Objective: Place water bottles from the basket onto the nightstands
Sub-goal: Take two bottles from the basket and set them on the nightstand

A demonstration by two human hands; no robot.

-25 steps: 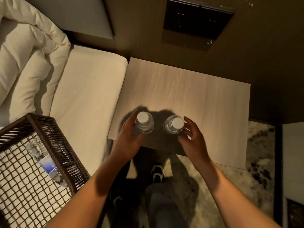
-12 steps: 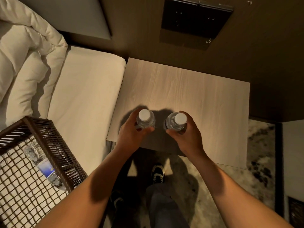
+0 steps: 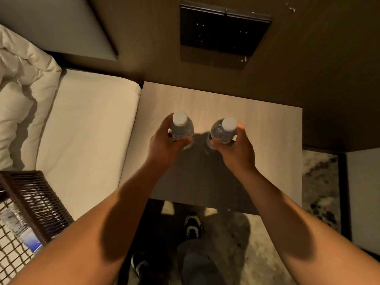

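Observation:
Two clear water bottles with white caps stand upright over the light wooden nightstand (image 3: 257, 128). My left hand (image 3: 164, 142) is wrapped around the left bottle (image 3: 181, 126). My right hand (image 3: 234, 149) grips the right bottle (image 3: 224, 129). Both bottles are near the middle of the nightstand top, a small gap between them. Whether their bases touch the surface is hidden by my hands. The dark wicker basket (image 3: 35, 200) sits on the bed at lower left, with another bottle (image 3: 22, 231) lying inside it.
The bed with white sheet (image 3: 86, 128) and rumpled duvet (image 3: 18, 83) lies left of the nightstand. A dark wall panel (image 3: 224, 31) hangs above it. My shoes (image 3: 192, 225) stand on patterned carpet below the nightstand's front edge.
Both hands closed around the bottles and carried them away from the front edge toward the middle of the nightstand. The view shifted, so the basket now sits lower and further left.

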